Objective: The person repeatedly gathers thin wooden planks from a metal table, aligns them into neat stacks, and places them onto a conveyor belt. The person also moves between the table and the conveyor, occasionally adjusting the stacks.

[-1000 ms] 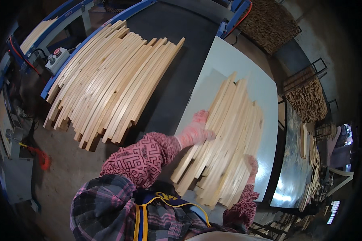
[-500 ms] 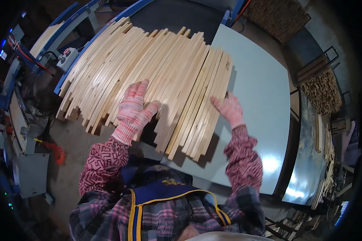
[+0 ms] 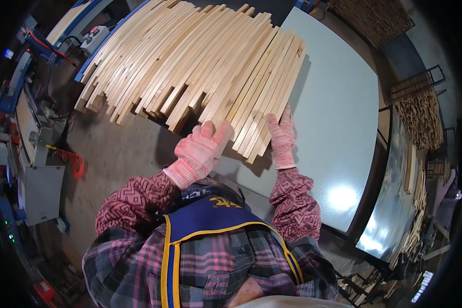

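Observation:
A wide row of pale wooden strips [image 3: 190, 66] lies side by side, their near ends uneven and jutting toward me. Both my hands wear pink-and-white knit gloves. At the near ends, right of the row's middle, my left hand [image 3: 200, 151] is closed round a wooden strip, its fingers hiding part of that end. My right hand [image 3: 282, 138] rests against the rightmost strips, thumb over their top and fingers stretched along the outer side. It does not wrap round any strip.
A smooth pale grey-green table top [image 3: 333, 128] extends to the right of the strips. Blue machinery with a control box [image 3: 94, 39] stands at the left. Stacked wood bundles [image 3: 418, 120] and a shiny metal-topped table [image 3: 390, 190] are at the far right. A red coiled hose [image 3: 77, 163] hangs left.
My left hand has come off the top of the strips, moving right and nearer to their ends, and has closed there. My right hand has settled against the right edge. The view has shifted.

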The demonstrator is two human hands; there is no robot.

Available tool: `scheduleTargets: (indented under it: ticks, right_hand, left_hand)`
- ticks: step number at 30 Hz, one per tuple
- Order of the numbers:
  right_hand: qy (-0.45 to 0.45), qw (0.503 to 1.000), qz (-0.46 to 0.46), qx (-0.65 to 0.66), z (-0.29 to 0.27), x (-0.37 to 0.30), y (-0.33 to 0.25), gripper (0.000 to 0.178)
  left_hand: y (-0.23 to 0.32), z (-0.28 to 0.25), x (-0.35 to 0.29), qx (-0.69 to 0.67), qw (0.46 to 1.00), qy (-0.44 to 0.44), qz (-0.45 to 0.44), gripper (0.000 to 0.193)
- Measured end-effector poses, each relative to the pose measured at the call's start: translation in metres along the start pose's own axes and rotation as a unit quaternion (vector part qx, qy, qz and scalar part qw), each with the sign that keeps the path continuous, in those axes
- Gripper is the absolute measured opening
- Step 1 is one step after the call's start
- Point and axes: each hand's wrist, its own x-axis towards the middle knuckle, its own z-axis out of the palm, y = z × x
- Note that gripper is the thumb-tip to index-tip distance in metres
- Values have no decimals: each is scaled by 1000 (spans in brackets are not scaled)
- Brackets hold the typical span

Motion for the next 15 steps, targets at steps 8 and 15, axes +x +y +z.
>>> scheduleTargets:
  ticks: [8, 15]
  right_hand:
    - [-199, 748, 176, 608, -91, 17, -22, 83]
    - [-116, 903, 187, 370, -122, 25, 44, 87]
  left_hand:
    - [83, -41, 20, -189, 976, -90, 56, 96]
    - [102, 17, 146, -370, 928, -34, -43, 93]
